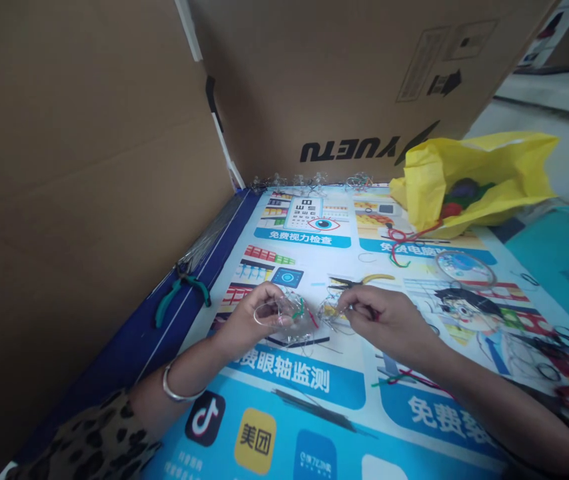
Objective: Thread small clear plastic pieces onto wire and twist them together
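My left hand (265, 312) is closed around a tangled piece of bent silvery wirework (297, 319) with green and red bits in it. A wire loop stands out over the back of its fingers. Close by on the right, my right hand (377, 315) has its fingertips pinched on a smaller bundle of thin wire (332, 312); whether the two pieces are joined I cannot make out. Just beyond my right hand lie pliers with a yellow handle (378, 277), partly covered by it.
Teal-handled pliers (182, 292) and a bundle of straight wires (212, 230) lie at left by the cardboard wall (89, 153). Several wire figures (314, 180) line the back. At right are a yellow bag (424, 187), a wire coil (465, 268) and black scissors (554, 340). Dark wire strips (314, 408) lie in front.
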Action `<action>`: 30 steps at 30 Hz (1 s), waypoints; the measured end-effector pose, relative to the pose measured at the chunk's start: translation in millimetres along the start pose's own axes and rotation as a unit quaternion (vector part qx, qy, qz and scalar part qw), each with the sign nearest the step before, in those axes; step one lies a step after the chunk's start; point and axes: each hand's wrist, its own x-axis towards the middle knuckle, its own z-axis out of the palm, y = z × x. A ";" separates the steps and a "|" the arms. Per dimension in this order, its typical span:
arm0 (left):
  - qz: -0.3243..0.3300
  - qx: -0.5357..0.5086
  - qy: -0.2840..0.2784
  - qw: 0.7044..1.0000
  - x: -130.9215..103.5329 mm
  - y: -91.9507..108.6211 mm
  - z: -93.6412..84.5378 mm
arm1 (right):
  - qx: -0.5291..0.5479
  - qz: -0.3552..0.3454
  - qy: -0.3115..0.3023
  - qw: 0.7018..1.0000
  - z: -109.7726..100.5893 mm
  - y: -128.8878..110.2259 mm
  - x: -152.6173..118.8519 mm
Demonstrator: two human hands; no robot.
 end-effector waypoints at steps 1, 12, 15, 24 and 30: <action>0.002 -0.002 0.000 1.000 0.0 -0.5 -0.1 | -0.006 -0.015 0.008 1.000 -0.3 -1.1 -0.4; -0.010 -0.019 -0.005 1.000 2.4 3.3 -2.0 | -0.110 -0.260 0.108 0.953 -0.1 0.8 -8.1; 0.009 -0.019 -0.031 0.999 2.8 0.4 -6.1 | -0.198 -0.310 0.124 0.922 -1.3 1.3 -10.0; 0.030 -0.008 -0.037 0.999 4.3 1.0 -8.9 | -0.298 -0.347 0.126 0.880 -4.3 -2.4 -9.4; 0.017 -0.043 -0.085 0.995 3.4 3.9 -8.2 | -0.263 -0.329 0.124 0.898 0.6 3.9 -8.7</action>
